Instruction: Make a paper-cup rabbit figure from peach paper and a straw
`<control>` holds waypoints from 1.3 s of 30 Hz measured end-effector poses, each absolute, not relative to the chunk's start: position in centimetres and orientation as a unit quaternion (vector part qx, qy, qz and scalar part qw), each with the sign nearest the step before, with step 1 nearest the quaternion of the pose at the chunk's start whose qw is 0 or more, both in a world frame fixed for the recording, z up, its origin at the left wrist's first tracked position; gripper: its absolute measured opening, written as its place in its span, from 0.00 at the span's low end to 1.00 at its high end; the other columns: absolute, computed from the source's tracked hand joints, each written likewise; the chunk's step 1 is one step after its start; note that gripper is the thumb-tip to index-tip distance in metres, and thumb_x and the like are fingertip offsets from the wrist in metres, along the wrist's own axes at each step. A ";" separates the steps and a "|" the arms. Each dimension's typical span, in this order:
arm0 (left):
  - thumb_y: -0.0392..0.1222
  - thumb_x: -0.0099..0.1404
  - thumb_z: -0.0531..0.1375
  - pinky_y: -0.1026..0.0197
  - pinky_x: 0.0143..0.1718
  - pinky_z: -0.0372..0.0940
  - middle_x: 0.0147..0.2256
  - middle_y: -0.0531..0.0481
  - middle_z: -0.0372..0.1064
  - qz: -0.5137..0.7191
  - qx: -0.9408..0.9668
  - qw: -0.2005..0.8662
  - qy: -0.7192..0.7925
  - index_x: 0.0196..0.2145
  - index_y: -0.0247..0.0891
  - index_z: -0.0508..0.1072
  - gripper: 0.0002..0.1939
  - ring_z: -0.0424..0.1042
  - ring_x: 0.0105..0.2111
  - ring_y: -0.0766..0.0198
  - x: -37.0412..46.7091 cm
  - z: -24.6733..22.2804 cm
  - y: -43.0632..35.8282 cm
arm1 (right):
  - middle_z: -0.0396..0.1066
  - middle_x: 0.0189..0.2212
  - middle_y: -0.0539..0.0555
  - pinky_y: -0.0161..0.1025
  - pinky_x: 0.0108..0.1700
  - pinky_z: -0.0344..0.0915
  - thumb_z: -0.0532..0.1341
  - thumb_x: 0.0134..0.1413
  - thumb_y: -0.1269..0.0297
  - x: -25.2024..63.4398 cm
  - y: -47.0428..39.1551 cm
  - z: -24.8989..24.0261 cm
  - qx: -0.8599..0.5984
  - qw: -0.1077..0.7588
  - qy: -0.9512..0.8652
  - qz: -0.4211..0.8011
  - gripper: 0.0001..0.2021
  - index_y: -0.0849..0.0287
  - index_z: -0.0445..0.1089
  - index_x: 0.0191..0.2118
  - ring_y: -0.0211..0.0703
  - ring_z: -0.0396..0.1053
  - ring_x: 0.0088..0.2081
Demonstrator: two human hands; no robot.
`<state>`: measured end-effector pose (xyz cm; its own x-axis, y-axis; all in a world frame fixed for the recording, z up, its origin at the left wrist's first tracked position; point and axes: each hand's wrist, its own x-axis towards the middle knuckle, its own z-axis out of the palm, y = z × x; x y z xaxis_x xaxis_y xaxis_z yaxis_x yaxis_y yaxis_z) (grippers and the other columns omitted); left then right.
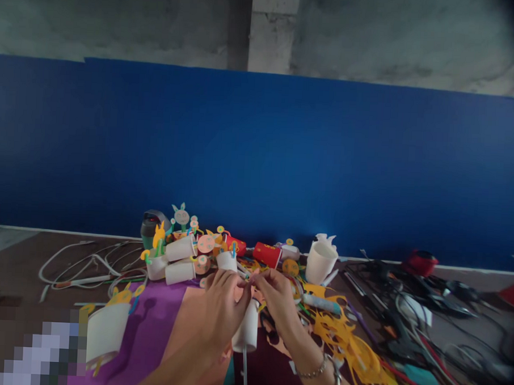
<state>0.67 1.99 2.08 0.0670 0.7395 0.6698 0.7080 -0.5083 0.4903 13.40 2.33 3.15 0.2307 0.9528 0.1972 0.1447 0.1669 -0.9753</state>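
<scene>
My left hand and my right hand meet above the table with fingertips pinched close together. Whatever small piece lies between them is too small to make out. Just beneath the fingers is a white paper cup, and a pale straw sticks out of its lower end. Behind my left hand stands another white cup with a blue straw. Orange and purple paper sheets lie under and beside my left forearm.
Decorated paper cups with cut-out faces crowd the back, beside red cups. A larger white container stands right of them. Yellow paper scraps spread along the right. Cables lie at left; a glue gun lies among black cords.
</scene>
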 end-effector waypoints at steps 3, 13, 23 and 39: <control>0.43 0.63 0.57 0.55 0.42 0.55 0.28 0.51 0.70 0.463 0.737 0.005 0.492 0.25 0.41 0.67 0.09 0.68 0.35 0.57 0.7 2.0 2.0 | 0.66 0.19 0.50 0.33 0.26 0.56 0.61 0.47 0.60 13.3 2.3 3.1 -0.538 0.573 -0.511 0.348 0.11 0.62 0.68 0.22 0.38 0.61 0.25; 0.46 0.64 0.56 0.55 0.40 0.55 0.28 0.50 0.71 0.443 0.750 -0.001 0.491 0.25 0.41 0.69 0.11 0.68 0.35 0.57 0.7 2.0 2.3 | 0.63 0.18 0.48 0.33 0.25 0.54 0.61 0.47 0.58 13.4 2.0 3.7 -0.540 0.558 -0.522 0.353 0.12 0.60 0.66 0.21 0.38 0.59 0.23; 0.52 0.55 0.63 0.56 0.38 0.61 0.30 0.48 0.74 0.471 0.735 0.125 0.471 0.28 0.40 0.74 0.12 0.70 0.35 0.56 0.6 1.6 3.4 | 0.66 0.18 0.49 0.33 0.24 0.54 0.61 0.47 0.60 14.0 2.6 3.2 -0.524 0.560 -0.521 0.375 0.11 0.61 0.67 0.21 0.37 0.61 0.22; 0.41 0.58 0.58 0.57 0.36 0.61 0.27 0.50 0.69 0.490 0.708 0.185 0.473 0.23 0.40 0.69 0.08 0.69 0.32 0.58 0.7 1.9 3.5 | 0.63 0.16 0.48 0.33 0.23 0.52 0.62 0.46 0.55 14.3 3.0 2.6 -0.524 0.564 -0.518 0.372 0.14 0.61 0.66 0.21 0.36 0.59 0.21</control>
<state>0.72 3.54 1.86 0.0712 0.8512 0.5200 0.4892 -0.4841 0.7255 14.29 3.01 2.57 0.1866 0.9631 0.1941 0.1221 0.1733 -0.9773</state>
